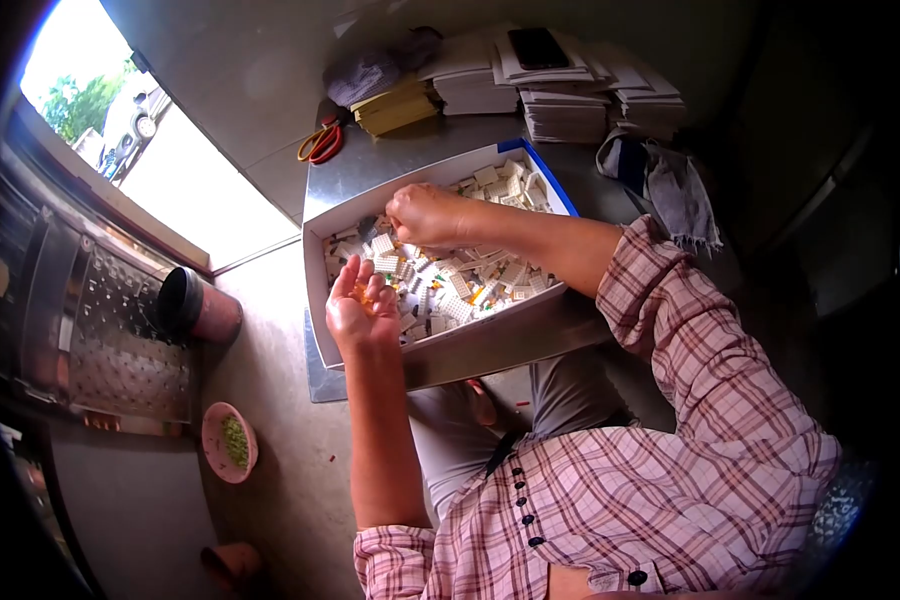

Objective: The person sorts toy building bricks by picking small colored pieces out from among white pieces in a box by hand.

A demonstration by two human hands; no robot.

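Note:
A shallow white box (315,270) with a blue side at its far right holds a heap of toy building bricks (458,285), mostly white, with some orange and green ones. Over the near left part of the box, my left hand (363,308) is turned palm up, its fingers curled around small orange pieces. My right hand (430,214) is closed above the bricks near the far left side, fingertips together. What it holds, if anything, is hidden from view.
The box rests on a metal table (355,172). Red-handled scissors (321,142), yellow packets (394,106), stacked white paper (564,112), a phone (537,48) and a grey cloth (678,195) lie around it. A pink bowl (210,445) stands on the floor at left.

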